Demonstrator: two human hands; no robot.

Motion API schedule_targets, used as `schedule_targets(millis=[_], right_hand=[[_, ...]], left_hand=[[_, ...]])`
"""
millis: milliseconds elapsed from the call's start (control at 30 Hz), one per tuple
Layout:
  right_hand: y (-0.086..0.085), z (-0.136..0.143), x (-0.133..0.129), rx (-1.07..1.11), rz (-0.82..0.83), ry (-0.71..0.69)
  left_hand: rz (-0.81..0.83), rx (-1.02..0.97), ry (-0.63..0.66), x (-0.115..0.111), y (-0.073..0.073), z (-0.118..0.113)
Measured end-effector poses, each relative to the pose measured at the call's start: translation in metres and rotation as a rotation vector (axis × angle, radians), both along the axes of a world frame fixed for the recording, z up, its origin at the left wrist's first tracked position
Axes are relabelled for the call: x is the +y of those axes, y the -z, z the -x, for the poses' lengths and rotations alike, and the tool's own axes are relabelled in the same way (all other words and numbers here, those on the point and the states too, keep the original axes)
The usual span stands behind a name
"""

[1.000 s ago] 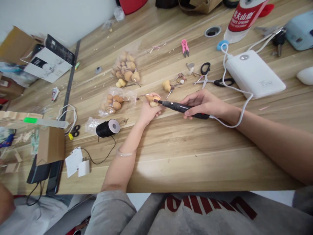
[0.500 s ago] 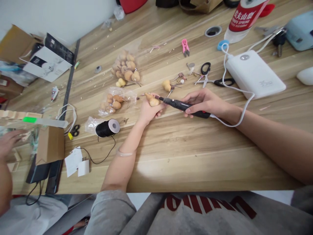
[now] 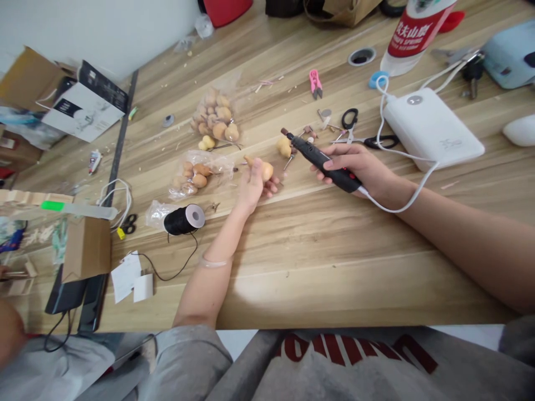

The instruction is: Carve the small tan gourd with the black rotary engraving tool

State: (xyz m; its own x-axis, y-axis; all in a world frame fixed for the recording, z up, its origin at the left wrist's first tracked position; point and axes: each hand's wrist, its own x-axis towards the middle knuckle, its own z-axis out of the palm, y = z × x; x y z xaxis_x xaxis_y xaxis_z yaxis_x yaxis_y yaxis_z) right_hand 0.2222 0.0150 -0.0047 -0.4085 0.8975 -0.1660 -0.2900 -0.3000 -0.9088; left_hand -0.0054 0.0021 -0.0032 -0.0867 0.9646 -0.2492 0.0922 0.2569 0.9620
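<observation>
Between the thumb and fingers of my left hand (image 3: 252,188) is a small tan gourd (image 3: 266,171), its thin neck pointing up and left. My right hand (image 3: 355,167) is wrapped round a black rotary tool (image 3: 321,161) with a brown grinding tip. That tip is up and to the right of the gourd, apart from it. A white cable runs from the tool's rear end towards a white power bank (image 3: 434,127). Just behind the tool lies another yellowish gourd (image 3: 283,146), close to several loose grinding bits (image 3: 308,131).
Two clear bags hold gourds (image 3: 215,114) and more gourds (image 3: 193,177). Around them are a black cord spool (image 3: 184,219), black-handled scissors (image 3: 351,131), pink snips (image 3: 315,83) and a water bottle (image 3: 418,36). At left stands a cardboard box (image 3: 87,248), beside another person's arm (image 3: 10,331).
The rotary tool's tip has lifted off the gourd and swung up and right. My left fingers have turned the gourd and shifted their hold. The other person's hand has drawn back at left.
</observation>
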Motion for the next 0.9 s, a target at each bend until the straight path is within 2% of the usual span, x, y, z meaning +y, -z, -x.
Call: schedule_targets(millis=[133,400,533,733,900], right_hand=[[-0.0003,0.0005,-0.0015,-0.013,-0.047,-0.098],[-0.0011,-0.0003,-0.0014,-0.066,-0.113,-0.335],[-0.0007,0.0005,-0.0027,-0.091,-0.122,-0.338],[-0.0002,0.001,-0.0034,-0.117,-0.145,-0.307],[0.0003,0.0005,-0.0026,-0.128,-0.153,-0.307]], left_hand=[[0.061,-0.027,-0.043,0.0025,-0.0016,-0.0018],[0.04,-0.061,-0.047,0.001,-0.0048,-0.0032],[-0.012,-0.105,-0.047,0.0017,-0.0047,-0.0041],[-0.061,-0.063,-0.038,0.002,-0.0035,-0.0032],[-0.046,-0.076,-0.038,0.0019,-0.005,-0.0035]])
